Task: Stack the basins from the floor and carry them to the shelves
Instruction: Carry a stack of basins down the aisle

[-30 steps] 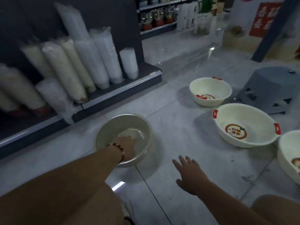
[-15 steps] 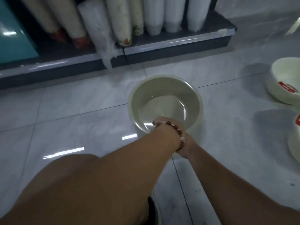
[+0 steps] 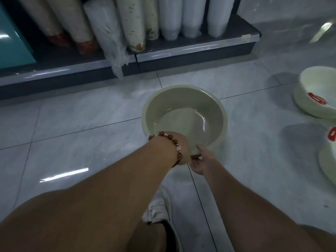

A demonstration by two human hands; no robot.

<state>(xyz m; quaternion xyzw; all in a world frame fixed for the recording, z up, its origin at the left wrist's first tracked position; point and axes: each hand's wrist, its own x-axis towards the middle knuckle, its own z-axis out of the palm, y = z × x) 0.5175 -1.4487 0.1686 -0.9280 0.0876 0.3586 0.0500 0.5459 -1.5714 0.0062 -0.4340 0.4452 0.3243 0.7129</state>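
Since half a second ago the right hand [image 3: 201, 161] has slid out from under the left wrist and now shows beside it at the near rim of the pale green basin [image 3: 183, 118], while the view has barely shifted. That basin sits upright on the tiled floor [image 3: 81, 142], just in front of the low shelf [image 3: 181, 50], and its inside is bare and glossy. The left hand [image 3: 182, 148], with a beaded bracelet [image 3: 171, 140] round its wrist, reaches over the near rim; its fingers are curled down over the edge and grip it, though their tips are hidden behind the wrist. The right hand's thumb lies along the rim and its fingers tuck beneath the edge, pinching it right next to the left hand. At the right edge of the view stand two cream basins with red handles, one further off [image 3: 318, 95] and one nearer and cut off by the frame [image 3: 329, 153], both well apart from the held basin. On the shelf stand wrapped stacks of cups [image 3: 171, 17] and paper rolls [image 3: 131, 20]. A white shoe [image 3: 158, 210] shows below between the arms.
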